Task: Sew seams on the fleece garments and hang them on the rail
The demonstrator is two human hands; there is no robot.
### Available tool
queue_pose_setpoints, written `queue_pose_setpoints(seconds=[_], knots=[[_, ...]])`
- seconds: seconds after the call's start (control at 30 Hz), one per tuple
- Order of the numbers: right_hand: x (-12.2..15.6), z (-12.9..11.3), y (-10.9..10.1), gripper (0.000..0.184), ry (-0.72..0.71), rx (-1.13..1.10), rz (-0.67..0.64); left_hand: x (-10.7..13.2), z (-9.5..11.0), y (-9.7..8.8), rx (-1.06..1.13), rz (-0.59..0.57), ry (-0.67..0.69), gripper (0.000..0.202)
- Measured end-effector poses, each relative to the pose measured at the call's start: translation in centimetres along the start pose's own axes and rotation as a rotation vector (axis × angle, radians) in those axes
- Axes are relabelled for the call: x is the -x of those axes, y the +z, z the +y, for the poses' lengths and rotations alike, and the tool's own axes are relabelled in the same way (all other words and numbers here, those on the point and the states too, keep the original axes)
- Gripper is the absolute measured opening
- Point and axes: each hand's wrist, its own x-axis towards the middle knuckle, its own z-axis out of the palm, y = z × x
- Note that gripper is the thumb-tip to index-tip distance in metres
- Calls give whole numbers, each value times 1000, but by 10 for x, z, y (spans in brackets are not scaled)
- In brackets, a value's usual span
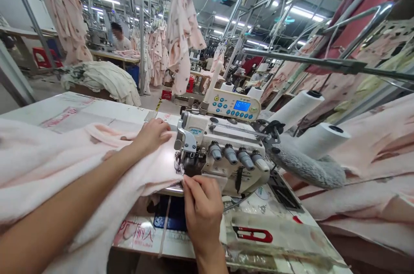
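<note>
A pale pink fleece fabric (129,179) with darker spots spreads over the left of the table and reaches the needle area of a white overlock sewing machine (223,149). My left hand (153,136) lies on the fabric just left of the presser foot, its fingers partly curled and the fingertips hidden behind it. With thumb and index finger, my right hand (203,200) pinches the fabric's near edge directly in front of the needle. A lamp lights the cloth there brightly.
Red thread snips (254,234) lie on the table's right side. White thread cones (323,139) and a grey fluffy roll (310,168) stand right of the machine. A metal rail (297,59) crosses above. Pink garments (183,28) hang beyond; a person (121,39) sits farther back.
</note>
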Motion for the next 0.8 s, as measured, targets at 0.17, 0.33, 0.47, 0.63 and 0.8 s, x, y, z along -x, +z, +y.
queue_pose_setpoints(seconds=[0.17,0.33,0.47,0.63,0.8], knots=[[11,-8,-5,11,30,32,50,-18,-6,3,6,-18,-57,21],[34,-27,-2,13,75,-115,60,-40,-13,0,47,-94,-225,29],[44,-43,0,15,158,-276,-2,-19,-29,-10,100,-103,-420,30],[51,-42,7,24,485,-515,-200,74,-43,-30,220,2,-476,38],[42,-42,27,60,899,-935,-372,158,-1,-34,703,103,-397,40]])
